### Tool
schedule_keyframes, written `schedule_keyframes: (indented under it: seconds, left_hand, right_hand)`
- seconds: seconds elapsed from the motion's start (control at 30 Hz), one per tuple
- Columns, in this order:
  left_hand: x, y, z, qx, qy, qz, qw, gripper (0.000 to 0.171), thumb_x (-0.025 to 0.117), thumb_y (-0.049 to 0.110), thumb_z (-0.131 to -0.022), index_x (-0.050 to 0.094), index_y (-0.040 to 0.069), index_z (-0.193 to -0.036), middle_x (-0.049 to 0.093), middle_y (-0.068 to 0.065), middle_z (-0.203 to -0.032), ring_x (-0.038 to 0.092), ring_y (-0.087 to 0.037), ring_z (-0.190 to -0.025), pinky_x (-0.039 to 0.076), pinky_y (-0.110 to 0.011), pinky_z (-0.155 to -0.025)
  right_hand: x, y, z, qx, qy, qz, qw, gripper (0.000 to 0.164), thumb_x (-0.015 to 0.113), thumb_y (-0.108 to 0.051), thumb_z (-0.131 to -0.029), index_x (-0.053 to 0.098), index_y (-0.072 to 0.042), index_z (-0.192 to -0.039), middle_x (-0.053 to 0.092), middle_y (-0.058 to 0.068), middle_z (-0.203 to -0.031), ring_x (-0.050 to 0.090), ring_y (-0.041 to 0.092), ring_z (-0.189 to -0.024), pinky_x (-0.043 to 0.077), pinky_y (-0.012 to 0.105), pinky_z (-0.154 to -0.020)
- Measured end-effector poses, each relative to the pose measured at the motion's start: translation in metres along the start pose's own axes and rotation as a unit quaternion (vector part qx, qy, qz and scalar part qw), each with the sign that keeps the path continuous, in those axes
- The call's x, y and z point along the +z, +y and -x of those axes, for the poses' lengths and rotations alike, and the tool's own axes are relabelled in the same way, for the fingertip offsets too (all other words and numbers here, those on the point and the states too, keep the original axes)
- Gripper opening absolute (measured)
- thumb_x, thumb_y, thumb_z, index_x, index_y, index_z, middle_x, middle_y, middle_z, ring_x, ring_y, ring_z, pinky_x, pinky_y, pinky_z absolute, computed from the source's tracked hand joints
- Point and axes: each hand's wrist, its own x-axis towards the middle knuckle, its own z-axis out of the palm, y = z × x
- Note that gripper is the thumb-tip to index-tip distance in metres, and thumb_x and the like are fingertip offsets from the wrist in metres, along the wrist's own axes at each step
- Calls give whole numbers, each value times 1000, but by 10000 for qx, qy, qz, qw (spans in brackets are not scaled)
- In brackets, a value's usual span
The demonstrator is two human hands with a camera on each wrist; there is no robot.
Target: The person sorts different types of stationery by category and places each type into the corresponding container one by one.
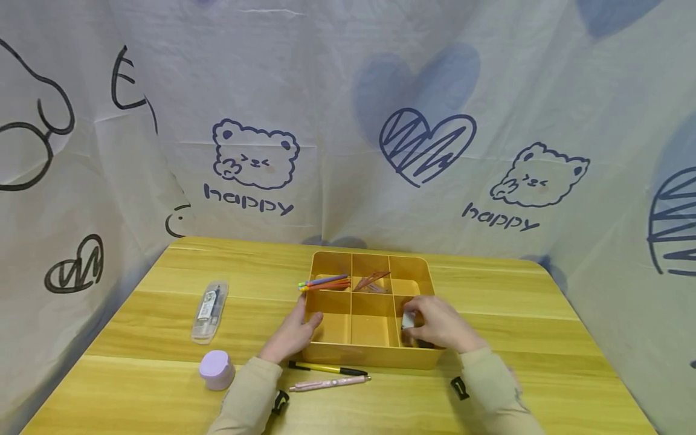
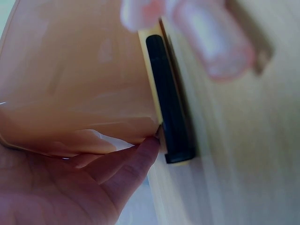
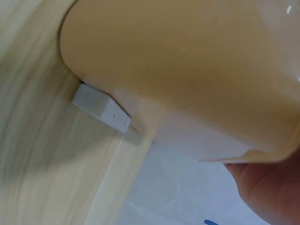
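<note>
A yellow divided storage box (image 1: 375, 356) stands on the table. At its left wall, my left hand (image 1: 293, 332) grips the rim, thumb on the inner side; in the left wrist view fingers (image 2: 131, 173) touch the outer wall. My right hand (image 1: 443, 323) reaches into the front right compartment and pinches a small white block (image 1: 408, 320), eraser-like. Something dark (image 1: 424, 343) lies beneath that hand, its kind unclear. Colored pens (image 1: 326, 283) lean in the back left compartment, and orange set squares (image 1: 372, 280) stand in the back middle one.
Before the box lie a yellow-black pen (image 1: 328, 368) and a pink pen (image 1: 330, 383). A clear pencil case (image 1: 210, 311) and a lilac container (image 1: 216, 370) are at left. The right wrist view shows a white block (image 3: 101, 107) on the table beside the box. Printed cloth (image 1: 337, 121) surrounds the table.
</note>
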Motion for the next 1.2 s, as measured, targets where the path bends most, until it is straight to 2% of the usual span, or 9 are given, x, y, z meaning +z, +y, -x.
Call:
schedule_keyframes:
  seconds: [0.17, 0.33, 0.47, 0.77, 0.9, 1.0, 1.1, 1.17, 1.2]
  left_hand:
    - [-1, 1, 1, -4, 10, -38, 10000, 67, 44, 12, -102, 4, -11, -150, 17, -36, -149, 23, -50, -132, 17, -62, -111]
    - [-1, 1, 1, -52, -5, -65, 10000, 67, 44, 14, -102, 4, -10, -150, 17, -37, -149, 24, -51, -131, 18, -62, -110]
    - [0, 2, 1, -167, -35, -88, 9998, 69, 44, 17, -103, 2, -10, -150, 16, -37, -149, 25, -51, -131, 18, -62, -110]
    - [0, 1, 2, -117, -32, -48, 9999, 68, 44, 15, -102, 3, -9, -150, 15, -36, -150, 22, -50, -132, 17, -62, -111]
    - [0, 0, 2, -124, -38, -35, 9999, 68, 43, 15, -103, 2, -10, -150, 13, -36, -150, 21, -50, -133, 16, -62, -111]
    - [0, 0, 2, -93, -33, -40, 9999, 68, 44, 14, -102, 2, -10, -150, 14, -36, -150, 21, -50, -133, 16, -61, -111]
    - [0, 0, 2, -72, -29, -9, 10000, 68, 44, 14, -102, 2, -11, -150, 14, -37, -150, 21, -50, -133, 15, -61, -111]
    - [0, 0, 2, -72, -29, 20, 10000, 68, 44, 13, -102, 2, -11, -150, 13, -37, -150, 21, -50, -133, 15, -61, -111]
    - [0, 0, 2, -74, -26, 24, 10000, 67, 44, 13, -102, 2, -11, -150, 13, -37, -150, 21, -50, -133, 15, -61, -111]
  right_hand:
    - [4, 0, -4, -18, -102, 277, 9996, 23, 78, -10, -69, 71, -5, -90, 66, 4, -79, 54, 15, -66, 51, 35, -60]
    - [7, -1, -4, -97, -71, 737, 9972, 20, 79, -12, -68, 71, -7, -86, 69, 3, -79, 59, 17, -68, 50, 42, -70]
    - [11, -3, -3, -99, -69, 1039, 9945, 17, 80, -13, -67, 68, -12, -79, 67, -1, -72, 59, 16, -66, 46, 46, -73]
    - [14, -5, -3, -29, -109, 1129, 9935, 34, 85, -15, -63, 73, -8, -95, 72, 4, -87, 64, 23, -80, 46, 46, -76]
    - [14, -4, -2, -158, -38, 1116, 9936, 33, 84, -14, -64, 72, -8, -94, 72, 5, -87, 64, 25, -81, 47, 49, -79]
    - [13, -4, 1, -250, 172, 794, 9964, 27, 80, -12, -70, 72, -7, -95, 72, 7, -90, 64, 26, -84, 49, 51, -82]
    - [12, -3, 6, -257, 547, -32, 9982, 18, 73, -11, -82, 72, -4, -99, 71, 9, -98, 63, 28, -92, 51, 53, -85]
    - [10, -3, 13, -253, 922, -844, 9918, 17, 64, -7, -90, 72, 0, -103, 70, 12, -104, 61, 30, -98, 51, 54, -87]
    - [9, -4, 17, -214, 1120, -1250, 9856, 19, 60, -6, -93, 70, 1, -107, 69, 13, -108, 60, 30, -102, 51, 53, -88]
